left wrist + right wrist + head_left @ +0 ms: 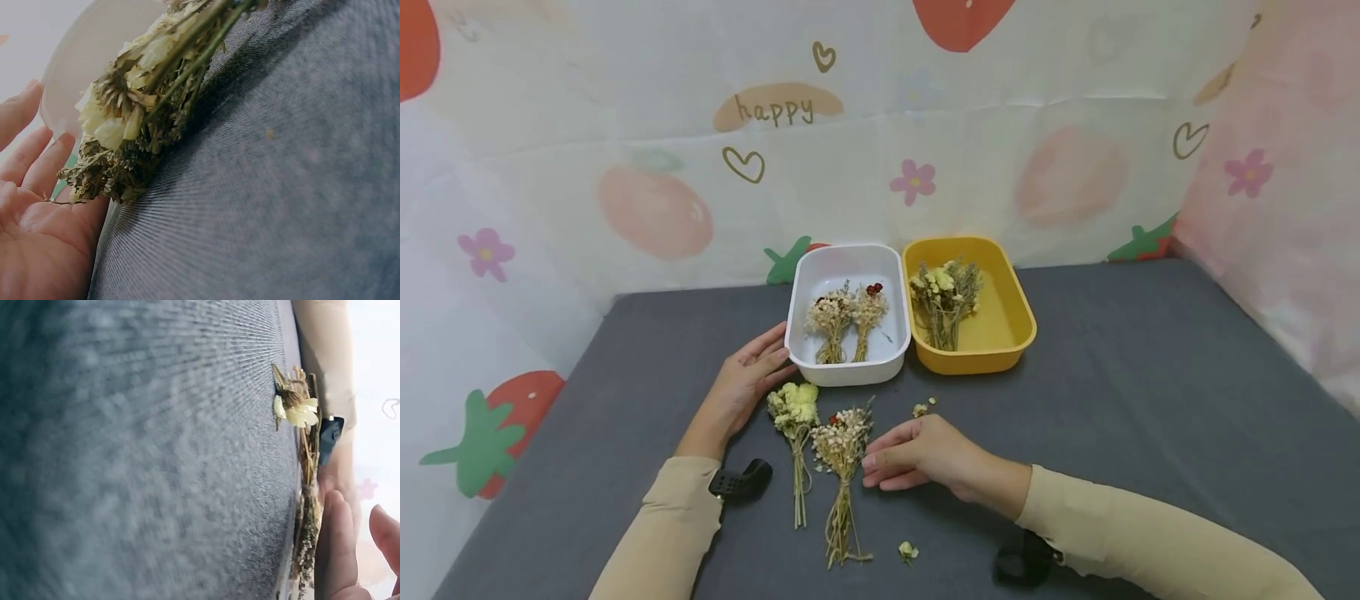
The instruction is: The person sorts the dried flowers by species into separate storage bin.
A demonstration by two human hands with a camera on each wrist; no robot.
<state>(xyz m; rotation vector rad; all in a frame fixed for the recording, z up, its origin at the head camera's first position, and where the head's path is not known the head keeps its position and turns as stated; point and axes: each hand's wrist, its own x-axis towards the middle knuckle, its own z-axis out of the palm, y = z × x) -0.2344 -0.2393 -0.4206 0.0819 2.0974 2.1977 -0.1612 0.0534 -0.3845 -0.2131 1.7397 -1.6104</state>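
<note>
My left hand (741, 379) rests its extended fingers along the left side of a white plastic bin (850, 375). Just right of that wrist lies a tied bunch of dried pale-yellow flowers (794, 408); its blooms (109, 128) hang large in the left wrist view. Beside it on the cloth is a second tied bunch, cream with a red bloom (841, 442). My right hand (936, 458) hovers at this bunch's right edge, fingertips close to the flower heads. In the right wrist view its thumb and fingers (337, 544) stand apart with nothing between them.
Two small dried bunches (846, 321) lie inside the white bin. A yellow bin (1000, 333) adjoins it on the right, holding more dried flowers (947, 300). Loose flower heads lie on the grey cloth (1150, 400), one near the front (907, 551). A printed curtain hangs behind.
</note>
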